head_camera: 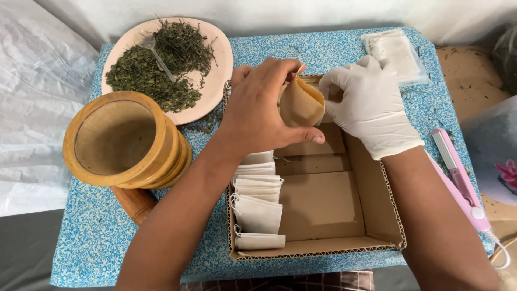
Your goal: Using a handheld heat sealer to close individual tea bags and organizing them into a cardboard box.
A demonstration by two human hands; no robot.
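Head view, looking down on a small table with a blue speckled cover (86, 237). At centre frame the left hand (257, 110), bare, is closed around a small tan paper sachet (300, 105), thumb beneath and fingers curled over its top edge, so that the sachet hangs just above the open cardboard box (377, 205). The right hand (371, 108), in a white glove, meets the sachet from the right; its fingers are bent toward the far edge and appear to pinch it, though the contact itself is hidden behind the paper.

Filled white tea bags (257, 213) lie overlapping in a row along the box's left wall, each with its string end turned to the left; the remainder of the box floor is bare cardboard.

Upper left: a pink plate (218, 81) bearing dried green leaves (145, 75) and a clear plastic spoon (156, 51). Below it, at left, a wooden mortar (124, 140), apparently empty, with a wooden pestle (134, 202) lying partly beneath.

Upper right: a clear packet of empty white bags (398, 54). At right edge, a pink handheld heat sealer (458, 178) lies with its cord trailing off frame, close by the gloved hand.
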